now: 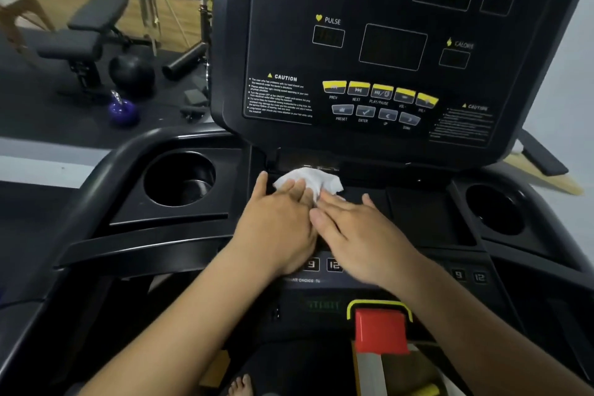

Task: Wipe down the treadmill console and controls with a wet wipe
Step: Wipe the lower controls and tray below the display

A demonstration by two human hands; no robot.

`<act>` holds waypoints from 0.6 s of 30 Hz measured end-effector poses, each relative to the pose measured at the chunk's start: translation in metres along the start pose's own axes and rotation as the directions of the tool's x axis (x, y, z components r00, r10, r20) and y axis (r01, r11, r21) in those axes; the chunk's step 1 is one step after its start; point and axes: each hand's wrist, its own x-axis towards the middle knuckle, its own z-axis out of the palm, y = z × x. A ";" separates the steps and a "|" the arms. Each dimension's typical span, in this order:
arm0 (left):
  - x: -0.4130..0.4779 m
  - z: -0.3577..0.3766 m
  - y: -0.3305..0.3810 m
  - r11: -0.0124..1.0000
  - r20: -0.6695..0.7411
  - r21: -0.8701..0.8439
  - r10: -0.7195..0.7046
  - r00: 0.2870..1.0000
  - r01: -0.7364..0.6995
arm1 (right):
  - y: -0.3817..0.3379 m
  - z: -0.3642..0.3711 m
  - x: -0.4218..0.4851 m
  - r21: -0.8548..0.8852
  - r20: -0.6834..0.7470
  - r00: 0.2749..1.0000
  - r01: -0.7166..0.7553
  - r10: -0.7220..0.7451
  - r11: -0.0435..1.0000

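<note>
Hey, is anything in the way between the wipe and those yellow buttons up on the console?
Nothing visible. The wipe lies on the ledge under the console, with the left hand and right hand touching it. Only bare console face lies between it and the yellow buttons.

The treadmill console's dark flat deck (418,219) sits below the upright display panel, with the left cup holder (180,178) and right cup holder (495,209) sunk into its ends. A crumpled white wet wipe (313,180) lies on the deck's middle. The left grip (279,225) lies flat on the wipe's near edge, fingers straight. The right grip (363,235) rests just beside it, fingertips touching the wipe.
</note>
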 end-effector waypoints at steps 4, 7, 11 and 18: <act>-0.030 -0.010 0.008 0.998 -0.039 0.000 0.063 0.997 -0.064 | 0.008 0.001 -0.031 -0.008 -0.003 0.996 0.094 -0.094 0.996; -0.025 -0.009 0.017 0.999 -0.035 0.000 0.049 0.998 -0.049 | 0.025 -0.003 -0.037 -0.093 -0.002 1.000 0.029 -0.029 0.995; 0.008 -0.001 0.026 0.992 0.006 -0.106 0.073 0.997 -0.072 | 0.041 -0.005 -0.025 -0.160 -0.005 0.997 -0.074 0.074 0.984; -0.016 -0.003 0.041 0.993 -0.012 -0.074 0.087 0.996 -0.088 | 0.045 -0.008 -0.056 -0.199 -0.014 1.000 -0.029 0.027 0.980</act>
